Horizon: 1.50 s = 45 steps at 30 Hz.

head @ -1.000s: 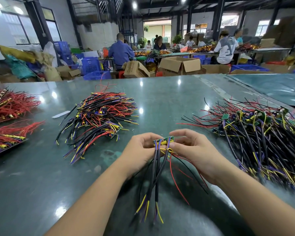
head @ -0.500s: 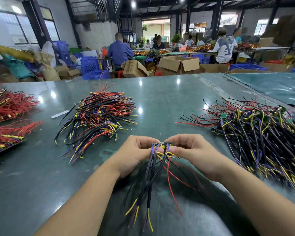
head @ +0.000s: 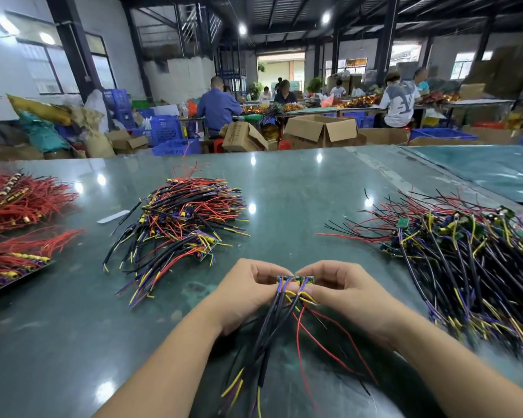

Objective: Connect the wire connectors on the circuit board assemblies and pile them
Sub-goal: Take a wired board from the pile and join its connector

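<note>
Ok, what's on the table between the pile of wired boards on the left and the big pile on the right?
In the head view, bare green tabletop separates the left pile from the right pile; nearer, both hands hold one board assembly.

1. Board (head: 296, 279): small green circuit board, held level above the table at 6 o'clock, pinched at each end between the left hand (head: 248, 292) and right hand (head: 341, 292).
2. Wires (head: 272, 336): black, purple, yellow and thin red leads hanging from the board toward 6 o'clock; the ends are yellow-tipped and blurred.
3. Left pile (head: 181, 224): a heap of assemblies with black, red, yellow and purple wires, lying on the table at 10 o'clock, wires fanned toward 7 o'clock.
4. Right pile (head: 465, 260): a larger, looser tangle at 3 o'clock, with green boards showing along its far edge and black wires trailing toward 5 o'clock.
</note>
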{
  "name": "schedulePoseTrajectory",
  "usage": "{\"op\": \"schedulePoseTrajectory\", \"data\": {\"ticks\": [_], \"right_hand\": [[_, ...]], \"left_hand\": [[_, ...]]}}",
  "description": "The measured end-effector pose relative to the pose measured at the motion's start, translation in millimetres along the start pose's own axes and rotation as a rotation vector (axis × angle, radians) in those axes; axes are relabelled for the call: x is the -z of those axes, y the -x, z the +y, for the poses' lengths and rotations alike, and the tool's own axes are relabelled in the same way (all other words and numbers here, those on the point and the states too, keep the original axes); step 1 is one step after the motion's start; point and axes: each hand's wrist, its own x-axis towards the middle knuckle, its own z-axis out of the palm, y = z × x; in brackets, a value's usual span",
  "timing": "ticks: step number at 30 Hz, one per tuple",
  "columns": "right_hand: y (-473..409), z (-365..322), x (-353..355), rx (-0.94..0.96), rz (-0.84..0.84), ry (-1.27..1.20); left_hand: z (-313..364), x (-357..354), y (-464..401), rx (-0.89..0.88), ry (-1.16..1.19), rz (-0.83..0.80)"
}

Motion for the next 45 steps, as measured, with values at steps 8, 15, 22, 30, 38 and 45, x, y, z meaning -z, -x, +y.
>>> {"op": "schedulePoseTrajectory", "data": {"ticks": [8, 15, 22, 30, 38, 45], "right_hand": [[0, -3, 6, -0.009, -0.088, -0.083], [-3, 0, 11, -0.087, -0.117, -0.254], [-4, 2, 13, -0.067, -0.202, -0.367], [-8, 3, 20, -0.129, -0.042, -0.549], [-13, 1, 23, -0.115, 0.198, -0.658], [-15, 0, 23, -0.165, 0.238, -0.788]], "left_hand": [[-2, 9, -2, -0.001, 0.07, -0.158], [0, 11, -3, 0.005, 0.13, -0.214], [5, 12, -5, 0.061, 0.155, -0.234], [1, 24, -14, 0.031, 0.254, 0.24], [-10, 62, -28, -0.112, 0.212, 1.013], [-7, 55, -27, -0.112, 0.029, 1.015]]}}
